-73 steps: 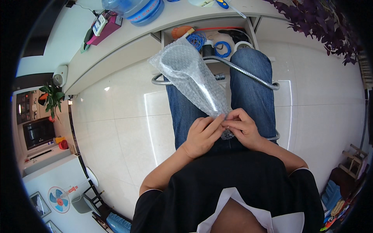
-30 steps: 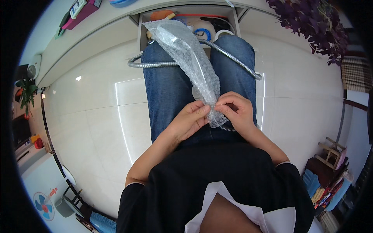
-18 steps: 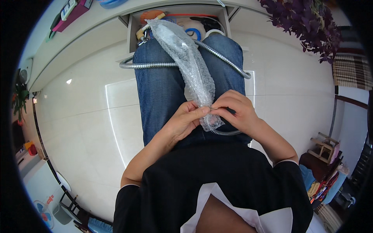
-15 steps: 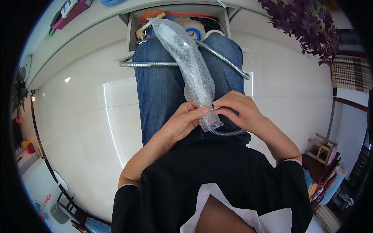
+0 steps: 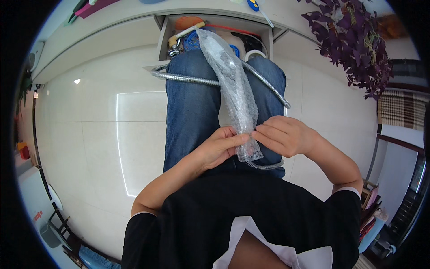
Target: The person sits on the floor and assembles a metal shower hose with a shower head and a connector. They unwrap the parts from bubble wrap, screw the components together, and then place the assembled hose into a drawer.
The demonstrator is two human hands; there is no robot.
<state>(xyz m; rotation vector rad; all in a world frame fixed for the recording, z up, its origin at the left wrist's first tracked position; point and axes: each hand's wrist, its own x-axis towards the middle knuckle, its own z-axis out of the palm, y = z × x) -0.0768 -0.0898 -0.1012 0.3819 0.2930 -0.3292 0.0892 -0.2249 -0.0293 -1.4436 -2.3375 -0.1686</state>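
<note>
Pale floor tiles (image 5: 98,134) lie beneath both hands' grips, left hand (image 5: 218,148) and right hand (image 5: 283,135), clamped on the bubble-wrap sleeve (image 5: 233,85), metal hose (image 5: 268,165) just below.

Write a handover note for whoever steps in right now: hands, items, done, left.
Left hand: fingertips pinch the near end of the bubble-wrap bundle.
Right hand: pinches the same end from the other side, a two-hand grip.
Bundle lies lengthwise over the jeans-clad lap, far end toward the open drawer.
Metal shower hose loops across the thighs and curls under the bundle's near end; what is inside the wrap cannot be made out.
Done: wrap rolled into a long tube.
Left: near end looks unsecured; no tape visible on it.
</note>
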